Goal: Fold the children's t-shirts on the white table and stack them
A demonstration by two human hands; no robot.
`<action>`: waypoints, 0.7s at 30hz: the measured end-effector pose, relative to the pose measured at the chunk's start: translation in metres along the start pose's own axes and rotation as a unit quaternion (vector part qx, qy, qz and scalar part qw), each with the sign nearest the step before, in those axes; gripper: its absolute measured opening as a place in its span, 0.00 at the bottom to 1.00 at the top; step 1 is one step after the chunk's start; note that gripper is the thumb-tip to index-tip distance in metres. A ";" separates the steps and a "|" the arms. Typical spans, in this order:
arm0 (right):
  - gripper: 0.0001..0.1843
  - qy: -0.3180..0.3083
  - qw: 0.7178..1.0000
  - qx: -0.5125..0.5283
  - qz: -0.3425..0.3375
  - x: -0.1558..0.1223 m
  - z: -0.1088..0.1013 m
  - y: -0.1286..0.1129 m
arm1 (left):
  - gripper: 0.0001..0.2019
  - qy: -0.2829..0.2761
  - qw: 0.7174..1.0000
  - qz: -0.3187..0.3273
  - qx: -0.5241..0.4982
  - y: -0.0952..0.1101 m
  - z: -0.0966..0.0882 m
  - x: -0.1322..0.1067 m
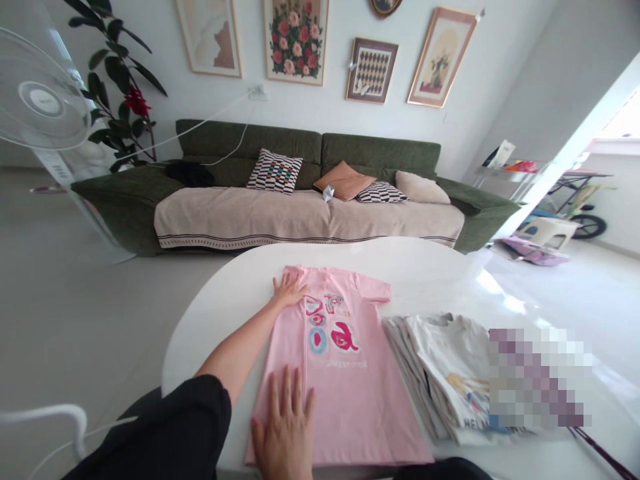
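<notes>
A pink T-shirt [350, 400] with a colourful print lies on the white table [215, 320], its collar end away from me. Its left side is folded inward over the front, covering part of the print, while a short sleeve sticks out on the right. My left hand [290, 291] rests on the folded side near the shoulder, fingers spread. Closer to me, my right hand [284, 427] lies flat on the lower part of that fold, fingers stretched out. Neither hand grips anything.
A stack of folded grey and white shirts [445, 360] sits right of the pink one, beside a pixelated patch with a dark cord. Beyond the table stands a green sofa [380, 157] with cushions. A white fan [43, 100] is at the left.
</notes>
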State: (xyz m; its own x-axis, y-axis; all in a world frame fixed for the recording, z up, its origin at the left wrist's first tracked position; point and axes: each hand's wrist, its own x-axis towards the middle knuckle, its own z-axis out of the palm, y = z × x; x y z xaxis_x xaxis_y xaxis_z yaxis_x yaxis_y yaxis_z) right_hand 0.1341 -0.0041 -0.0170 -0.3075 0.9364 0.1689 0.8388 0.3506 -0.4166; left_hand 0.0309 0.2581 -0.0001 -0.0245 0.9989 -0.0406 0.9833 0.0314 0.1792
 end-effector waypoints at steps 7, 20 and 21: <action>0.34 -0.059 0.996 0.066 0.003 -0.001 -0.009 -0.010 | 0.26 0.077 0.995 0.059 0.001 0.003 0.023 -0.073; 0.27 0.134 0.964 -0.019 0.230 0.148 -0.117 0.182 | 0.26 0.117 0.991 0.070 -0.010 -0.002 0.034 -0.080; 0.27 0.140 0.958 -0.041 0.249 0.162 -0.124 0.192 | 0.26 0.119 0.990 0.071 -0.013 -0.003 0.034 -0.080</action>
State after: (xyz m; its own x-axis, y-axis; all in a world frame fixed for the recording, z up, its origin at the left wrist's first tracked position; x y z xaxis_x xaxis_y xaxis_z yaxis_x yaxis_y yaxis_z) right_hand 0.3008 0.2135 0.0416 0.2622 0.9431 0.2045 0.8858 -0.1512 -0.4388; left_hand 0.0363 0.1769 -0.0304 0.0683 0.9735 0.2183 0.9752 -0.1114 0.1915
